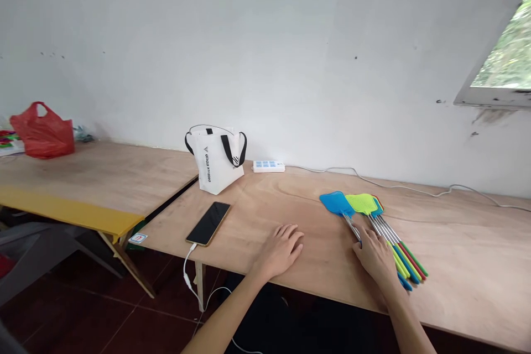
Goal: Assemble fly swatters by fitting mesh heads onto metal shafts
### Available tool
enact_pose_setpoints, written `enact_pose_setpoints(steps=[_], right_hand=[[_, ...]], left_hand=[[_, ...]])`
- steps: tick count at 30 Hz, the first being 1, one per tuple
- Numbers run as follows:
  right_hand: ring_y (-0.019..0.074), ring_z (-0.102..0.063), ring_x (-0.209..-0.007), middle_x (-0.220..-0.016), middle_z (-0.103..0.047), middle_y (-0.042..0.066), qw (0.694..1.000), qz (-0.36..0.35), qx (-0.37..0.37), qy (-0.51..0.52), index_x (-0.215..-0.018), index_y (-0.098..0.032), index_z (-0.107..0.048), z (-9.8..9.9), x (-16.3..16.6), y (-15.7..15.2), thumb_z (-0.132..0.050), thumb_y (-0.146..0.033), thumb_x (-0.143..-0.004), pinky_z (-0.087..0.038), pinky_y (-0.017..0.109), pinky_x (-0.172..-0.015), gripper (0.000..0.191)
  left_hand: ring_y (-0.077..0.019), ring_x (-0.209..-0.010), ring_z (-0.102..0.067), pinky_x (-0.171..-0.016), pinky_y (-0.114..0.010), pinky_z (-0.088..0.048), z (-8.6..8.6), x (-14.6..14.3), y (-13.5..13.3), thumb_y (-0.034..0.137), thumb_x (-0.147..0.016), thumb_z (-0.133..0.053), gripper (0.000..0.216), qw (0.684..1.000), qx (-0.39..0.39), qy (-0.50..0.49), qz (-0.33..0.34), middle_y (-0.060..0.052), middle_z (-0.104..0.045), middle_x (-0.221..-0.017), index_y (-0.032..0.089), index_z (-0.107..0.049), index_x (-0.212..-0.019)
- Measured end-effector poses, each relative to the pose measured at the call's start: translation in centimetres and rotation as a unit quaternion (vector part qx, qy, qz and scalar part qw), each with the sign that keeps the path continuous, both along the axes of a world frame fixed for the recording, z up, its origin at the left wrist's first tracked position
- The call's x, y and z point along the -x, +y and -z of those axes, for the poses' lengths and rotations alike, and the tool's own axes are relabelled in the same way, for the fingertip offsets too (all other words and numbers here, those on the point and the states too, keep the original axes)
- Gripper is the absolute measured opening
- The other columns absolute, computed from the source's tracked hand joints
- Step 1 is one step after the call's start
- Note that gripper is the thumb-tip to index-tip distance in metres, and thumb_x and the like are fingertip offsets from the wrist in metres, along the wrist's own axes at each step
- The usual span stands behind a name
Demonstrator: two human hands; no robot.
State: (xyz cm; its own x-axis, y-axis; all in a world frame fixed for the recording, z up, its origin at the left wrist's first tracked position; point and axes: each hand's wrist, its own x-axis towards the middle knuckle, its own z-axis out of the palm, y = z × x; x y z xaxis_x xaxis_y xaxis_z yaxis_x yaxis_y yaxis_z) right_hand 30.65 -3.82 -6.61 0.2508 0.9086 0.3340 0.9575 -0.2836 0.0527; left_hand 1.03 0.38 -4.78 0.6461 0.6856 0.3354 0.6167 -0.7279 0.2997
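Observation:
My left hand lies flat on the plywood table with its fingers stretched out and nothing in it. My right hand rests palm down on the metal shafts of several fly swatters, fingers extended over them. The swatters lie in a bundle with blue, green and orange heads pointing away and coloured handles toward the table's front edge. A black phone lies left of my left hand, with a white cable hanging off the front edge.
A white tote bag with black handles stands near the wall, beside a white power strip whose cord runs right. A second table at left bears a red plastic bag. A grey chair stands below.

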Motion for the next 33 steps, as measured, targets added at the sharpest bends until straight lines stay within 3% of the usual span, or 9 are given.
enact_pose_setpoints(steps=[2,8,13,21,24,30,33], right_hand=[[0.0284,-0.063,-0.1,-0.12,-0.067,0.011,1.0,0.014,0.0,-0.002,-0.144,-0.024,-0.053,-0.1,0.2,0.0,-0.047,-0.017,-0.089,-0.044,0.037,-0.082,0.056],[0.0286,-0.065,-0.098,-0.115,-0.067,0.013,0.999,0.03,0.007,-0.011,-0.141,-0.023,-0.054,-0.4,0.6,-0.1,-0.042,-0.016,-0.092,-0.044,0.037,-0.079,0.05],[0.0274,-0.07,-0.09,-0.109,-0.072,0.012,0.999,0.032,0.014,0.003,-0.147,-0.022,-0.049,-0.5,0.0,-0.4,-0.037,-0.008,-0.091,-0.047,0.037,-0.076,0.059],[0.0265,-0.071,-0.095,-0.111,-0.074,0.01,0.999,0.02,0.01,0.035,-0.144,-0.026,-0.055,-1.4,-0.1,-1.1,-0.05,-0.013,-0.087,-0.049,0.033,-0.076,0.058],[0.0275,-0.071,-0.094,-0.113,-0.073,0.012,0.998,0.044,0.016,0.049,-0.142,-0.026,-0.057,-1.9,0.2,-1.2,-0.044,-0.013,-0.09,-0.049,0.033,-0.07,0.056],[0.0274,-0.072,-0.081,-0.096,-0.075,0.013,0.997,0.042,0.038,0.059,-0.155,-0.029,-0.043,-2.2,0.1,-1.4,-0.036,-0.016,-0.096,-0.047,0.034,-0.066,0.061],[0.0281,-0.073,-0.081,-0.099,-0.074,0.015,0.994,0.05,0.068,0.073,-0.149,-0.029,-0.05,-2.4,0.2,-1.5,-0.031,-0.017,-0.097,-0.046,0.034,-0.063,0.057]], left_hand=[[-0.0251,-0.138,-0.049,-0.117,-0.045,-0.037,0.0,0.0,0.0,0.034,-0.105,-0.043,0.033,1.0,0.001,0.001,0.0,-0.008,-0.055,-0.148,0.024,-0.058,-0.132],[-0.0252,-0.138,-0.049,-0.116,-0.045,-0.037,0.0,0.0,0.0,0.035,-0.105,-0.041,0.033,1.0,0.0,-0.003,-0.001,-0.007,-0.055,-0.147,0.025,-0.058,-0.132],[-0.0249,-0.138,-0.049,-0.117,-0.045,-0.037,0.2,0.0,0.1,0.035,-0.106,-0.042,0.033,1.0,-0.004,0.0,-0.001,-0.007,-0.055,-0.147,0.025,-0.058,-0.132],[-0.0252,-0.138,-0.048,-0.117,-0.046,-0.037,0.3,0.1,0.2,0.034,-0.105,-0.043,0.032,1.0,0.001,0.001,0.0,-0.007,-0.054,-0.149,0.025,-0.059,-0.132],[-0.0252,-0.139,-0.047,-0.118,-0.046,-0.037,0.2,0.1,0.2,0.035,-0.105,-0.045,0.032,1.0,0.01,0.002,-0.001,-0.007,-0.054,-0.149,0.024,-0.059,-0.132],[-0.0247,-0.14,-0.046,-0.119,-0.045,-0.035,-0.2,0.1,0.2,0.034,-0.105,-0.046,0.033,1.0,0.028,0.003,0.0,-0.007,-0.052,-0.15,0.024,-0.059,-0.133],[-0.0247,-0.14,-0.046,-0.119,-0.045,-0.034,-0.3,0.2,0.2,0.035,-0.105,-0.045,0.033,0.999,0.038,0.003,0.0,-0.007,-0.052,-0.15,0.024,-0.059,-0.133]])
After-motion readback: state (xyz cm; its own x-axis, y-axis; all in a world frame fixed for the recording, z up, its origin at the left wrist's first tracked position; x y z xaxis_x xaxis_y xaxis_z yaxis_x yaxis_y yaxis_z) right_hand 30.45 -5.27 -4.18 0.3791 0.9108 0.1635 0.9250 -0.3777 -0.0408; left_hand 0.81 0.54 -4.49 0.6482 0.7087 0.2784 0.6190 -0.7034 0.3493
